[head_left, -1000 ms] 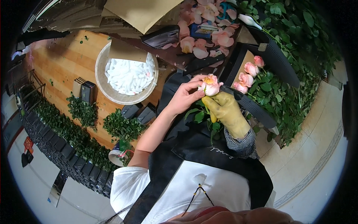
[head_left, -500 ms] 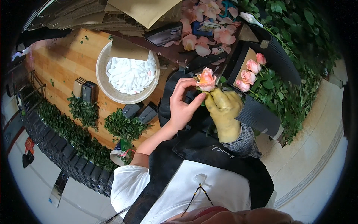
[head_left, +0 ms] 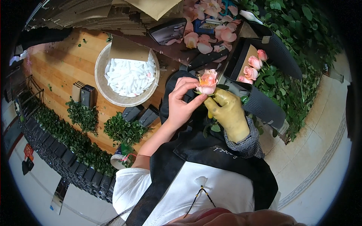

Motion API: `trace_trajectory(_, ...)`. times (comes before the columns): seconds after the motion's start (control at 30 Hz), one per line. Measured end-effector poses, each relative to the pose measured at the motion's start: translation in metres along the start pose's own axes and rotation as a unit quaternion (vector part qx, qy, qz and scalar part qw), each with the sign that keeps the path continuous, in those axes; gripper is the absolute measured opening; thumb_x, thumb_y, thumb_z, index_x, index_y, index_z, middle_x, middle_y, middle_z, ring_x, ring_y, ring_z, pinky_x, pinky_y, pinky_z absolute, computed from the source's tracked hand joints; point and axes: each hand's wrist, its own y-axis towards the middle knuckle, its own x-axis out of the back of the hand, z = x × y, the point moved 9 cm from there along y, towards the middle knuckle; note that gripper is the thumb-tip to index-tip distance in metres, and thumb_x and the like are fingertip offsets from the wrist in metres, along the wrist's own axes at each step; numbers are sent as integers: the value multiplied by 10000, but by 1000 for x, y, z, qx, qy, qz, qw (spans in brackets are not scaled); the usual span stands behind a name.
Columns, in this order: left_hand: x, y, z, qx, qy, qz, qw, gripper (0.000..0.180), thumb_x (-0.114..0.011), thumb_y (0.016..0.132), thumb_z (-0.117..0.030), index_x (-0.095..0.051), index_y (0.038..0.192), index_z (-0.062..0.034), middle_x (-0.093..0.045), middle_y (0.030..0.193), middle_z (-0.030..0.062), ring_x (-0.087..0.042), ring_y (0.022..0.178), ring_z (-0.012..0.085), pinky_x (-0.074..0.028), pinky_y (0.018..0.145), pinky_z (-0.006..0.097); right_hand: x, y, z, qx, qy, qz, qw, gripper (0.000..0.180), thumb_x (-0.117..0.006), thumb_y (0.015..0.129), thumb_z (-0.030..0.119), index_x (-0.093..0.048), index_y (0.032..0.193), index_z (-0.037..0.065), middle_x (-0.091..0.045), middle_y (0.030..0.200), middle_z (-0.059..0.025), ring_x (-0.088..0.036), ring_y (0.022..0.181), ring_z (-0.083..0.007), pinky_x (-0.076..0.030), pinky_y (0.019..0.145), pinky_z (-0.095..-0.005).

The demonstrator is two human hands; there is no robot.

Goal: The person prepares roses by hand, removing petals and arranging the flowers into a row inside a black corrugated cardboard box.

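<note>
While the gloved right hand point(head_left: 228, 113) keeps its grip clenched around the stem just under the bloom, the bare left hand point(head_left: 180, 103) has come in closer than a second ago: its fingertips point(head_left: 197, 97) now pinch at the outer petals of the rose point(head_left: 207, 83), where before they only cupped the flower from the side. The rose itself has been lifted a little and turned toward the body, and it sits upright between the two hands, above the dark apron point(head_left: 211, 158) and well clear of the counter point(head_left: 64, 71). By the look of it, the shift from steadying to pinching means the outer petals are being worked loose; loose petals point(head_left: 205, 41) of the same pink already lie scattered on the dark surface beyond. To the right, a black sleeve point(head_left: 260, 101) holds a few more pink roses point(head_left: 250, 67) among green leaves. On the wooden counter to the left stands a round bowl point(head_left: 102, 81) filled with white pieces, partly covered by brown card.
</note>
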Motion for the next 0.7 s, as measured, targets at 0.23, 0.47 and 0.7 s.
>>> trace_trajectory(0.23, -5, -3, -3, 27, -46, -4, 999, 299, -820, 786, -52, -695, 1050, 14, -617, 1158, 94, -580, 1057, 207, -454, 948, 325, -7, -8, -6, -6, 66, 7, 998, 201, -684, 919, 31, -711, 1110, -26, -689, 818, -26, -579, 589, -63, -457, 525, -218)
trace_trajectory(0.47, 3, -7, -21, -8, 10, -94, 995, 296, -809, 788, -59, -655, 1034, -1, -590, 1124, 101, -562, 985, 208, -455, 877, 312, 1, -9, -12, -49, 101, -84, 990, 175, -661, 922, 0, -704, 1089, -24, -708, 893, -48, -604, 654, -90, -484, 575, -238)
trace_trajectory(0.7, -2, -5, -37, -91, 104, -39, 990, 227, -790, 778, -39, -679, 975, -26, -618, 943, 81, -556, 904, 254, -442, 831, 333, 7, -8, -1, -2, 83, -116, 990, 155, -710, 872, -4, -723, 1026, -9, -737, 849, -88, -679, 633, -188, -530, 610, -304)
